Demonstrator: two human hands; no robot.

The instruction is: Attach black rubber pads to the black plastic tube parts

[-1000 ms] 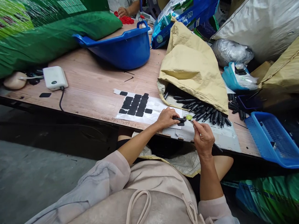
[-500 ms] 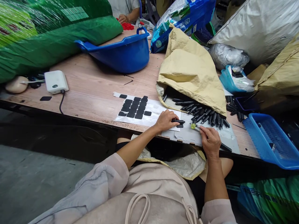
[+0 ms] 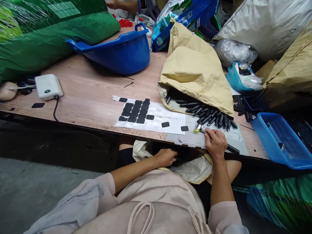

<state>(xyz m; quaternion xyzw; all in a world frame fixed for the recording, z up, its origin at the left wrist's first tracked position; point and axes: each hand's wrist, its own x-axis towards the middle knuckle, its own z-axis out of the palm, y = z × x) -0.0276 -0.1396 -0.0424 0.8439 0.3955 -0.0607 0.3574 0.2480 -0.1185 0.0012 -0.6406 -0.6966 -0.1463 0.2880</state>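
My right hand (image 3: 216, 143) is closed round a small hammer (image 3: 232, 149) with a black handle, a metal neck and a yellow-green head. The hammer's head is over the grey board (image 3: 192, 139), just in front of a heap of black pen-like tubes (image 3: 207, 113). My left hand (image 3: 167, 157) is at the mouth of an open sack (image 3: 195, 169) on my lap, below the table edge. Its fingers are curled with a gap at the tips, and no pen shows in them. On the white sheet (image 3: 156, 125) are rows of black rounded stickers (image 3: 134, 112).
A yellow paper sack (image 3: 195, 65) lies on the table with the tubes at its mouth. A blue basin (image 3: 117, 55) is at the back, a white box with a cable (image 3: 48, 86) at left, a blue basket (image 3: 280, 139) at right. Another person's arm (image 3: 126, 6) shows far back.
My left hand has gone from the board down to the lap sack, and the black tube it held is out of sight. The hammer has moved right, away from where that tube was.
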